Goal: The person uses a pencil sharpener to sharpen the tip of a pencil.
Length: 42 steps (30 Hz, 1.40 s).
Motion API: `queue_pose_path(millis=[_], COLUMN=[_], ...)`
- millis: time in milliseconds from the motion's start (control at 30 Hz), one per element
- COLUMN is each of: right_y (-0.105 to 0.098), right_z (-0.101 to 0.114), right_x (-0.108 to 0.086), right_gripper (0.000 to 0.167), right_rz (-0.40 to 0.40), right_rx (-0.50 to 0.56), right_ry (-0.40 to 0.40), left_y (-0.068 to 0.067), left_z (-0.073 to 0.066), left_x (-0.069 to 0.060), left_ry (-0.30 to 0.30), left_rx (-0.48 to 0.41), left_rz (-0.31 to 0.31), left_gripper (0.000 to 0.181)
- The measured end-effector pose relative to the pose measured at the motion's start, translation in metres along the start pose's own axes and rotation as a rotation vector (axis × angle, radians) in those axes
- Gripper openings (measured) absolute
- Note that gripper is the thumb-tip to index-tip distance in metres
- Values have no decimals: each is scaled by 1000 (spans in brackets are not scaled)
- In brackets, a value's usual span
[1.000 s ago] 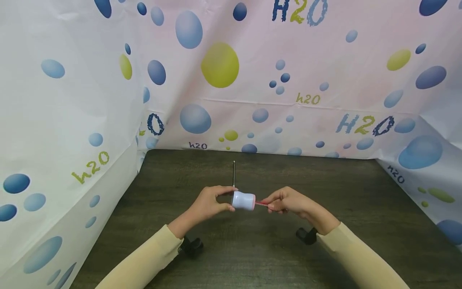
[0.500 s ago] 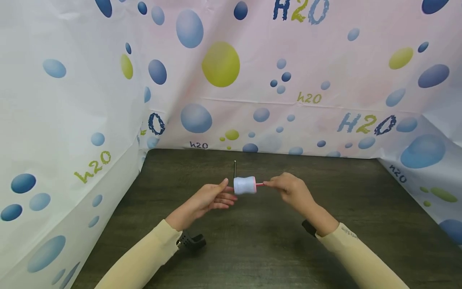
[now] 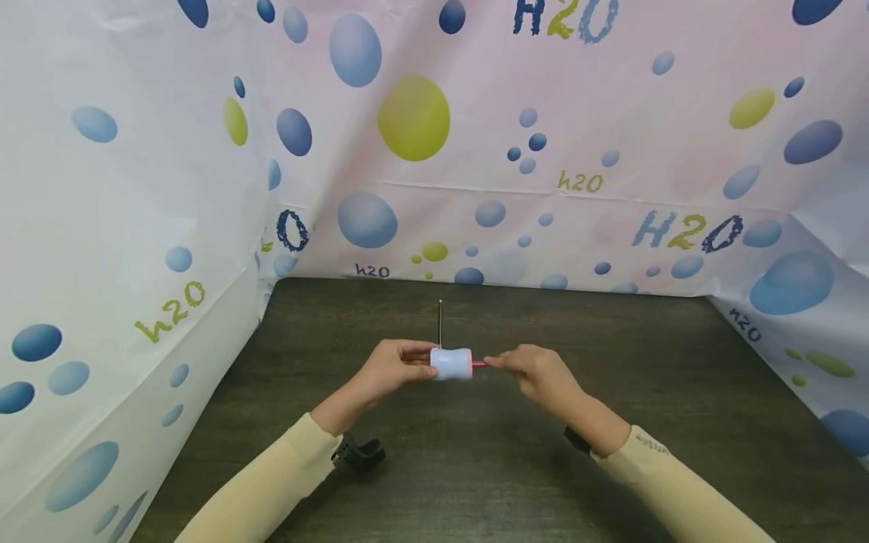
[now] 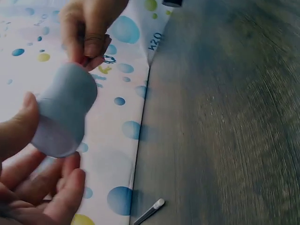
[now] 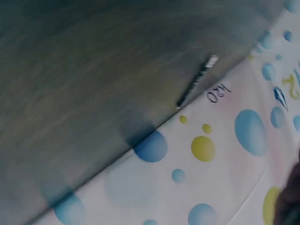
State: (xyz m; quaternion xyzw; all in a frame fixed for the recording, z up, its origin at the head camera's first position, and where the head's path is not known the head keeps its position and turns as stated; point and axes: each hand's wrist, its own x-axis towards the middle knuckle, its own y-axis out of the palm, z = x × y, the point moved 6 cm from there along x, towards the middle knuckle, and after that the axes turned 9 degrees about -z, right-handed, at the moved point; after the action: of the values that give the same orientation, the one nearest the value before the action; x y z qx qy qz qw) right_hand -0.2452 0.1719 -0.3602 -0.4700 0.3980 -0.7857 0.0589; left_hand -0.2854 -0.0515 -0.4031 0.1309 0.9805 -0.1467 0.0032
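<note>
A pale blue, waisted, cup-shaped piece (image 3: 451, 363) with a pink right end lies sideways in the air over the table. From that end sticks out a thin pink rod (image 3: 480, 363). My left hand (image 3: 394, 371) grips the piece's left end between thumb and fingers. In the left wrist view the thumb (image 4: 29, 112) presses its side, while the fingers (image 4: 65, 192) curl below its wide rim. With its fingertips my right hand (image 3: 543, 369) pinches the pink rod, whose far part is hidden. Only a dark blurred bit of that hand (image 5: 288, 199) shows in the right wrist view.
A slim dark rod with a light tip (image 3: 440, 320) lies on the dark wooden table (image 3: 611, 339) behind the hands. White sheeting (image 3: 516, 249) printed with blue and green bubbles walls in the back and sides. A black wrist device (image 3: 360, 452) sits under the left wrist.
The left hand opened off the piece's left end, then took hold of it again. My right hand shifted its hold on the pink rod. The piece rose, then dropped slightly.
</note>
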Motion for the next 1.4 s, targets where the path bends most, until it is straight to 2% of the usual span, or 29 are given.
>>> queue_pose_path(millis=[133, 200, 267, 400, 500, 733, 867, 933, 1000, 1100, 1200, 1300, 1400], right_y=[7, 10, 13, 14, 11, 5, 2, 1, -2, -15, -32, -43, -48], right_z=[-20, -26, -30, -35, -36, -31, -29, -28, -31, -38, -47, -51, -50], right_x=[-2, -3, -3, -3, -2, 1, 0, -2, -5, -12, -18, -17, -16], right_gripper=[23, 22, 23, 25, 26, 28, 28, 29, 30, 32, 35, 43, 48], right_rz=[234, 321, 383, 458, 481, 501, 499, 501, 496, 461, 396, 342, 312], right_rx=[208, 279, 337, 420, 444, 431, 440, 459, 469, 476, 522, 614, 704], right_ry=[402, 526, 585, 641, 657, 632, 625, 625, 633, 666, 738, 770, 755], left_y=[0, 0, 0, 0, 0, -1, -2, -3, -9, -29, -54, -61, -57], left_z=[-8, -10, -12, -18, -20, -23, -30, -33, -33, -29, -27, -30, -33], left_x=[-2, -4, -6, -10, -11, -13, -15, -16, -17, -17, -18, -18, -18], left_ry=[104, 139, 166, 251, 287, 320, 395, 432, 460, 407, 336, 328, 330], left_rx=[76, 122, 158, 224, 249, 305, 358, 375, 408, 404, 364, 347, 348], left_rz=[-53, -67, -74, -78, -75, -83, -100, -89, -100, -189, -292, -294, -261], left_gripper=[48, 48, 49, 51, 52, 51, 50, 51, 51, 49, 49, 49, 49])
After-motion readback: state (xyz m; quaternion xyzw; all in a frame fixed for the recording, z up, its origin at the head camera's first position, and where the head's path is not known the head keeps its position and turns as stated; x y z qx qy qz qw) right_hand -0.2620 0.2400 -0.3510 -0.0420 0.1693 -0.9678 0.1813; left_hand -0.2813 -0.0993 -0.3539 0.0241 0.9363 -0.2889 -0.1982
